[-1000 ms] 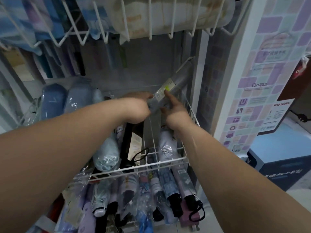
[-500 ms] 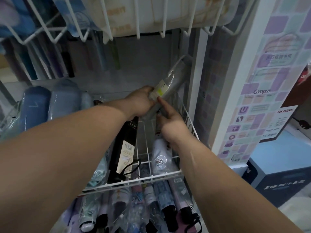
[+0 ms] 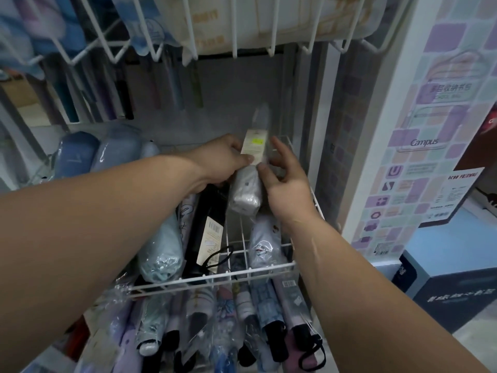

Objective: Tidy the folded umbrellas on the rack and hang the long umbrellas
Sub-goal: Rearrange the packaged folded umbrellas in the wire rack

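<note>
At frame centre, the left hand (image 3: pixel 223 157) grips a cylindrical grey folded umbrella (image 3: pixel 246 193) sleeved in glossy crinkled plastic. The right hand (image 3: pixel 285 181), fingers apart, touches it above the white wire rack (image 3: pixel 215 278).

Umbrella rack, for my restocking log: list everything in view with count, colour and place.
grey folded umbrella: one, plastic-wrapped, paper tag, held above the middle basket
middle basket: one, white wire, centre
black folded umbrella: one, lying in the middle basket
pale blue folded umbrella: one, left of the black one
white patterned folded umbrella: one, right side of the basket
blue folded umbrellas: at least two, back left
lower-tier umbrellas: many, mixed colours, below the basket
upper basket: one, white wire, top
long umbrellas: several, dark, blurred, hanging behind
poster: one, pastel squares, right
box: one, blue, lower right
left hand: grips the grey umbrella
right hand: open, thumb against it
</note>
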`<state>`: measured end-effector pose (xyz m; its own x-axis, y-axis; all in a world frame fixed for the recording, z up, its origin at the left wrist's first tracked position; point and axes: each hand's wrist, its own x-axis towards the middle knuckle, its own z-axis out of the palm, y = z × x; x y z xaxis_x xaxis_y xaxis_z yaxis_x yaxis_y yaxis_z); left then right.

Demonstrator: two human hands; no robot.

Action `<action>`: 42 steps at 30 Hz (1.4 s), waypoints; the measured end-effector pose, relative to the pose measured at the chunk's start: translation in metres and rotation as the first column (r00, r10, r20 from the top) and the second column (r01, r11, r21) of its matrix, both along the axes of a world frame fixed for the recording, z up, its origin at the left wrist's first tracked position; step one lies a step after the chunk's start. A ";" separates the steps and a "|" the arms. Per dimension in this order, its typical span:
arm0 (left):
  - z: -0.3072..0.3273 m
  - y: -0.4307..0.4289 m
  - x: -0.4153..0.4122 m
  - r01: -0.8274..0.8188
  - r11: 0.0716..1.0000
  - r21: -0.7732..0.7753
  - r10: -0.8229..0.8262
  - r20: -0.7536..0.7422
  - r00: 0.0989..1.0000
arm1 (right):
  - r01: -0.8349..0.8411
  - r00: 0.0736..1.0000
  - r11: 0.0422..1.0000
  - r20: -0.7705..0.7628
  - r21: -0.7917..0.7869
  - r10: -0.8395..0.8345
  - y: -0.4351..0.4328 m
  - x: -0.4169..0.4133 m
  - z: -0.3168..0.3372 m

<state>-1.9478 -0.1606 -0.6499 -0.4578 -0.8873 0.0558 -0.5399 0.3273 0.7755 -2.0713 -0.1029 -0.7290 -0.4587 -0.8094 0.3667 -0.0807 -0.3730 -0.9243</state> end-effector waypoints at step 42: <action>-0.016 0.036 0.086 0.428 0.853 -0.298 0.023 0.841 0.541 | 0.201 0.727 0.728 -0.598 0.655 0.337 0.013 0.022 0.006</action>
